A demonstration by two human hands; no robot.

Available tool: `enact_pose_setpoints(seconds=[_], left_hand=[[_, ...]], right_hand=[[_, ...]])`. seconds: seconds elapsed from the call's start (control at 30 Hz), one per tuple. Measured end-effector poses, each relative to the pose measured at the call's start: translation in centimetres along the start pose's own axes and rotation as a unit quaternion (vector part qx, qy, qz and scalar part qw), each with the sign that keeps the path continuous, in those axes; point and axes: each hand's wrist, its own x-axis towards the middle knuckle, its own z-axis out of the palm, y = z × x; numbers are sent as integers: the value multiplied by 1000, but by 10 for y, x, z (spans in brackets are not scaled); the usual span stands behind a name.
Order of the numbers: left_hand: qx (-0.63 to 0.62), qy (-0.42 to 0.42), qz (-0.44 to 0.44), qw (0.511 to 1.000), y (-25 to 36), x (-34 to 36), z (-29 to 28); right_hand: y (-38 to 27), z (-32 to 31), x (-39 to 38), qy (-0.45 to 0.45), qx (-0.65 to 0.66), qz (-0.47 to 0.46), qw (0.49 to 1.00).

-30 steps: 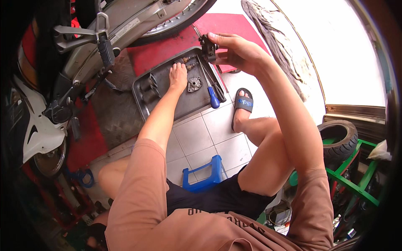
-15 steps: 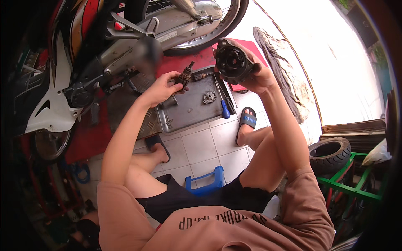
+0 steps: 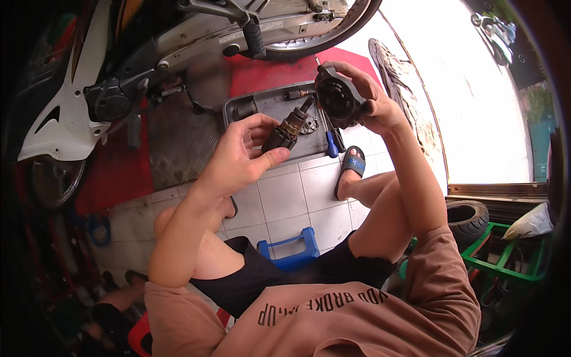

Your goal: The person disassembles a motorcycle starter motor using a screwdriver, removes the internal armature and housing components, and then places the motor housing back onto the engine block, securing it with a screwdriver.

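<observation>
My left hand (image 3: 238,159) pinches a dark, greasy cylindrical motor part (image 3: 290,132) with a brownish band and a thin shaft pointing up and right. Close by to the right, my right hand (image 3: 382,106) grips a round black metal housing (image 3: 338,98) by its edge, with its hollow, ringed side tilted toward the left. The shaft tip sits just left of the housing, seemingly apart from it. Below both hands lies a grey metal tray (image 3: 262,94). In it are a small ridged cylinder (image 3: 295,94), a small metal cover (image 3: 310,124) partly hidden, and a blue-handled screwdriver (image 3: 332,144).
A motorcycle (image 3: 238,44) stands beyond the tray, partly over a red mat (image 3: 279,74). A crumpled cloth (image 3: 395,83) lies to the right. Blue plastic (image 3: 291,250) shows between my legs. A tyre (image 3: 470,220) and green frame (image 3: 505,256) are at right; another person's limbs (image 3: 122,306) show lower left.
My left hand has brought the cylindrical part rightward and nearer, close to the housing. The housing has turned to face more to the left. The whole view has shifted slightly.
</observation>
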Motion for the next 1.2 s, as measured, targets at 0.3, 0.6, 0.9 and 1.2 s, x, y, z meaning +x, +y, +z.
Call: enact_pose_setpoints(seconds=[0.3, 0.6, 0.9, 1.2], left_hand=[[29, 1, -27, 999, 14, 0, 7], [-38, -11, -82, 996, 23, -2, 9], [-92, -20, -80, 992, 22, -3, 7], [-129, -17, -84, 988, 23, -6, 6]], right_hand=[[15, 9, 15, -12, -12, 41, 999], [19, 8, 13, -57, -8, 66, 996], [16, 8, 9, -60, 56, 74, 994], [15, 6, 7, -25, 26, 86, 996]])
